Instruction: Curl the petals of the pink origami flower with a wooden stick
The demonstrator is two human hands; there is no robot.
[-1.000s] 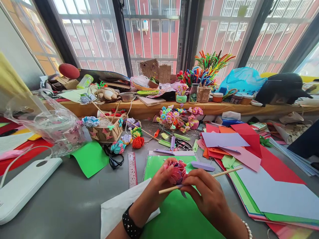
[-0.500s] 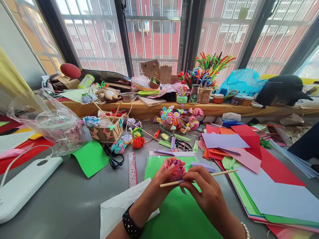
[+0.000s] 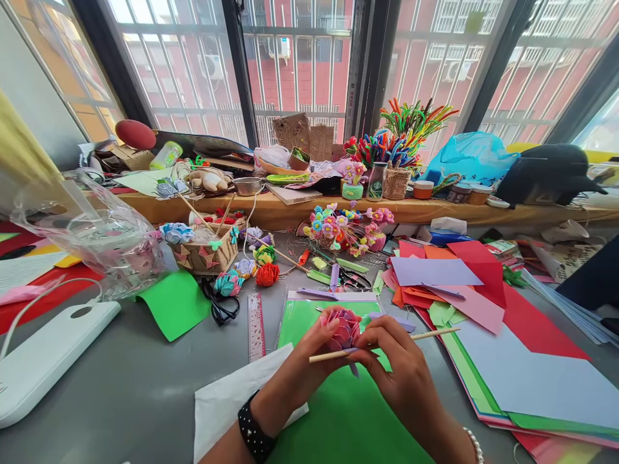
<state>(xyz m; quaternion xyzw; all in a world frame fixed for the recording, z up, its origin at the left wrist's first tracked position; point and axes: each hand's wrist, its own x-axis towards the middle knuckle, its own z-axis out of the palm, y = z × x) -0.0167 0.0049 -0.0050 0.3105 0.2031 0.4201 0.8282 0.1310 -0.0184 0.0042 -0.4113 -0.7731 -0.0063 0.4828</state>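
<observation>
My left hand (image 3: 309, 348) is closed around a pink paper flower (image 3: 342, 327) with layered petals. A thin wooden stick (image 3: 432, 334) runs slantwise below the flower, and my right hand (image 3: 396, 357) pinches it near its middle. Between the right fingertips and the stick shows a bit of purple paper strip (image 3: 354, 370), its loose end hanging down. Whether the flower is joined to the stick is hidden by my fingers. Both hands are above a green sheet (image 3: 358, 419) on the grey table.
Stacked coloured paper (image 3: 556, 380) lies on the right. A pink ruler (image 3: 256, 327), a white tissue (image 3: 227, 403) and finished paper flowers (image 3: 267, 275) are on the left. Scissors (image 3: 355, 279) lie behind the hands. A white power bank (image 3: 58, 361) sits far left.
The hands, flower and stick keep nearly the same pose. The right fingers have shifted slightly on the stick and purple strip; the whole view has moved a little.
</observation>
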